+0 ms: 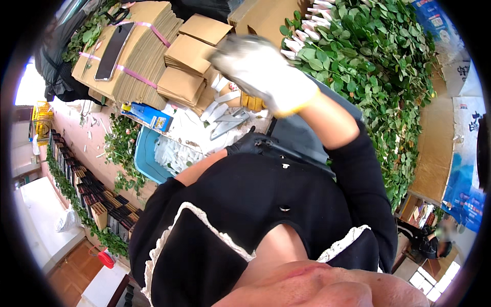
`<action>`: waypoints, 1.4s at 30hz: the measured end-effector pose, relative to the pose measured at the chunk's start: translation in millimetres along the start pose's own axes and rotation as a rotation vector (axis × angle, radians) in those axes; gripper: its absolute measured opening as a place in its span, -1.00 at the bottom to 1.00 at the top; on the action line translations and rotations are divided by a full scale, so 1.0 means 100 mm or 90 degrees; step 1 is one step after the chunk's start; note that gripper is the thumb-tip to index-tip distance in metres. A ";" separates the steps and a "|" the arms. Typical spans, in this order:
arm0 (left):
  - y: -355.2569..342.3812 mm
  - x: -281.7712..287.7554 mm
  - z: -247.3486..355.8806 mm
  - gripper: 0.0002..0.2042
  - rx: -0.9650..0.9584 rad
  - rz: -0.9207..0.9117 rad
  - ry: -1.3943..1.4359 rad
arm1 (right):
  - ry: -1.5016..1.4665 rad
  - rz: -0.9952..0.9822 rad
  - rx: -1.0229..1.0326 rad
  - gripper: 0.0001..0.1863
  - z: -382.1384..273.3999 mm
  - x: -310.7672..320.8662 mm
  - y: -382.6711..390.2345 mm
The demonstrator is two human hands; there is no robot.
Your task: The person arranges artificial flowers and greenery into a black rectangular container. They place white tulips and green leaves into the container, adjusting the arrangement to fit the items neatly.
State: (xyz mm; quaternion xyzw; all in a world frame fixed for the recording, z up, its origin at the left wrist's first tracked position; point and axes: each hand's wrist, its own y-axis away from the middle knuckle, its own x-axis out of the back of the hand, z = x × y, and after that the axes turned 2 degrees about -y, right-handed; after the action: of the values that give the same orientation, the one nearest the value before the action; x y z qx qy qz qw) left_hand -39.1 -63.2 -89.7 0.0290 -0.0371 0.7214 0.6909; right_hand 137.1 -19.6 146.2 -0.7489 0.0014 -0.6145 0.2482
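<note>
Though blurred, right hand near cardboard.

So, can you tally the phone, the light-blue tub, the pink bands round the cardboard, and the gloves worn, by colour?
White glove on the right hand: 1
Black glove on the left hand: 1
Phone: 1
Light-blue tub: 1
Pink bands visible across the cardboard: 2
Total: 6
</note>
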 end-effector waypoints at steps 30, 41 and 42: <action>-0.01 -0.11 -0.14 -0.77 0.118 0.078 -0.122 | -0.122 0.080 0.034 -0.62 0.13 0.16 0.04; -0.09 -0.03 0.25 -0.76 0.120 0.015 -0.137 | -0.795 0.322 -0.684 -0.49 -1.10 1.03 2.73; -0.10 -0.02 0.29 -0.76 0.084 0.021 -0.198 | -0.762 0.269 -0.744 -0.49 -1.12 1.00 2.80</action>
State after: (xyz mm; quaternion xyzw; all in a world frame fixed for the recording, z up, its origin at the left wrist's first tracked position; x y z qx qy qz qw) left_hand -29.8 -67.8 -60.4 0.1850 -0.0968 0.7202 0.6616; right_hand 143.1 -337.4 147.0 -0.9382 0.3256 0.0421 -0.1092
